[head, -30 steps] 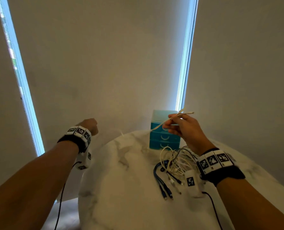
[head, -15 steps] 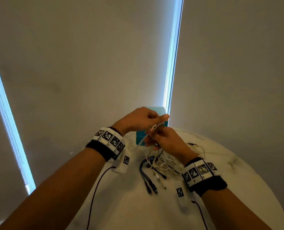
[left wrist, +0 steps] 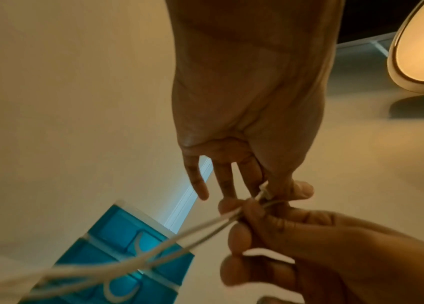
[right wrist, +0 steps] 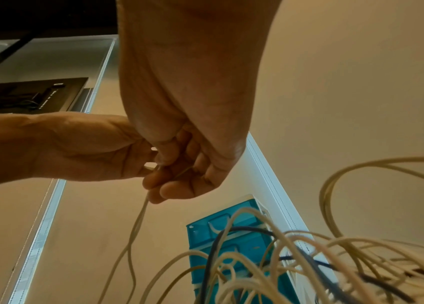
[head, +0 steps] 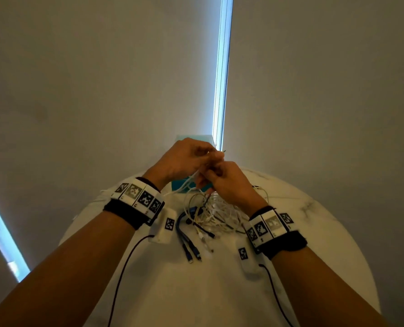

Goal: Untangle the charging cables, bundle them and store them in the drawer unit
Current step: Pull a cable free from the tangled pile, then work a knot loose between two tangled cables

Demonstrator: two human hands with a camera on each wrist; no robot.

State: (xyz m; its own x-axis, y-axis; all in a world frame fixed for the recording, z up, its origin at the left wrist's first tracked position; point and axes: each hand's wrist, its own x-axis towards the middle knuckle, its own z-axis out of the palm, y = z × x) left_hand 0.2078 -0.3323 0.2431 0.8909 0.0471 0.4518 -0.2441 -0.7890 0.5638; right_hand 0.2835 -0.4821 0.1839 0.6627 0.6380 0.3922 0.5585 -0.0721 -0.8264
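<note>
Both hands are raised higher than half a second ago, still together in front of the teal drawer unit (head: 179,185). My left hand (head: 184,159) pinches the white cable (left wrist: 193,232) at its connector; my right hand (head: 229,182) clenches the same cable just below. Its slack hangs to the tangled cable pile (head: 215,213) on the round marble table (head: 314,232), just before the unit.

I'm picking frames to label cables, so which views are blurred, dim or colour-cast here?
Head view: dim and backlit by the bright window strip, edges bowed by the wide lens. Left wrist view: warm orange cast, the white cable smears out of focus close up. Right wrist view: same cast, the tangled cables blurred in the foreground.
</note>
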